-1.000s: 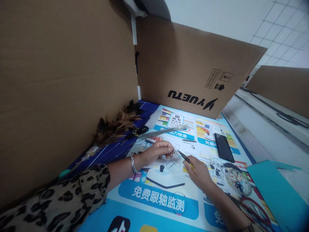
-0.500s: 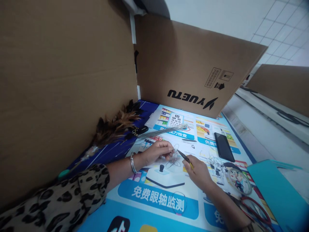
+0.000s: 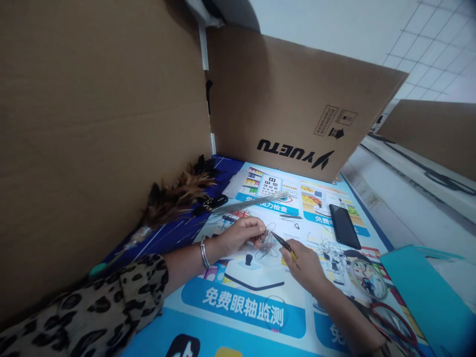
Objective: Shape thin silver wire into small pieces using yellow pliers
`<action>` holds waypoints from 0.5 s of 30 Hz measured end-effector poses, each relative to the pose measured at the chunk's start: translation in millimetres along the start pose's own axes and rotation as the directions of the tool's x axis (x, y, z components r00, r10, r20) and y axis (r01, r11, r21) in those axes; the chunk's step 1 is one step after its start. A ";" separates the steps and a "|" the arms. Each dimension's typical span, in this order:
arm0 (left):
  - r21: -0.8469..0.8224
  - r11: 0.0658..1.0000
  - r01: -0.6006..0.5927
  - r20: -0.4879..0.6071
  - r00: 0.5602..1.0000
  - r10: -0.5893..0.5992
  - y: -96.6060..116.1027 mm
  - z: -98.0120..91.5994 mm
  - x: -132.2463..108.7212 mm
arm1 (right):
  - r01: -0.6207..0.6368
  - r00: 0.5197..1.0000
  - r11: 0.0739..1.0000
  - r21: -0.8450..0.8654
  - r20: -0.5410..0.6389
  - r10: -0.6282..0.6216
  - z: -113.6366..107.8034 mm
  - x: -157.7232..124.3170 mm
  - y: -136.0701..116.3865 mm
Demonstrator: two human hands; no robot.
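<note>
My left hand point(image 3: 246, 235), with a silver bangle on its wrist, pinches a thin wire bent into several loops point(image 3: 268, 250). The loops spread out to the right of its fingertips, above the printed sheet. Wrapped in my right hand point(image 3: 305, 265) are pliers point(image 3: 284, 241) with dark pointed jaws and yellow handles. Their tips point up and left, close to the wire near my left fingers. Whether the jaws touch the wire is too small to tell. Behind the hands lies a bundle of straight wires point(image 3: 253, 201).
Cardboard panels point(image 3: 297, 99) stand at the back and left. Brown feathers point(image 3: 182, 186) lie along the left panel. A black phone point(image 3: 344, 226), clear wire scraps point(image 3: 330, 255), a coil of wire point(image 3: 368, 278), red-handled tool point(image 3: 394, 322) and teal folder point(image 3: 427, 292) are on the right.
Almost nothing differs. The pliers and my right hand have shifted very slightly left, and the whole view has moved a little. Both hands keep their hold.
</note>
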State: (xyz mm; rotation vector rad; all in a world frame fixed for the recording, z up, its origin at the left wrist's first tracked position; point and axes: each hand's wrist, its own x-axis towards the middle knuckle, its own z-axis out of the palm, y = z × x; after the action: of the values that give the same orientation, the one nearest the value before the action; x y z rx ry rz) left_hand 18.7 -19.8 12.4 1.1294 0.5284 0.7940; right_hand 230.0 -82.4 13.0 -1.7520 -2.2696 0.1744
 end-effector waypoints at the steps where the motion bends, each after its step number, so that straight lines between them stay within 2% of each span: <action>1: 0.001 1.000 -0.002 -0.002 1.000 0.002 0.0 0.1 -0.1 | -0.001 1.000 1.000 -0.003 -0.001 0.001 0.1 -0.1 -0.1; 15: 0.108 0.994 -0.034 -0.056 0.998 0.040 2.8 2.0 -0.4 | -0.007 1.000 1.000 0.007 0.007 0.007 -1.2 -0.7 -1.1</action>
State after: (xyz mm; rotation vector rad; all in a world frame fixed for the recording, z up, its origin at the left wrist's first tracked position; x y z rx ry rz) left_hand 19.1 -20.7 15.8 1.2208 0.6061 0.8403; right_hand 229.5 -83.5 14.3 -1.7591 -2.2655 0.1898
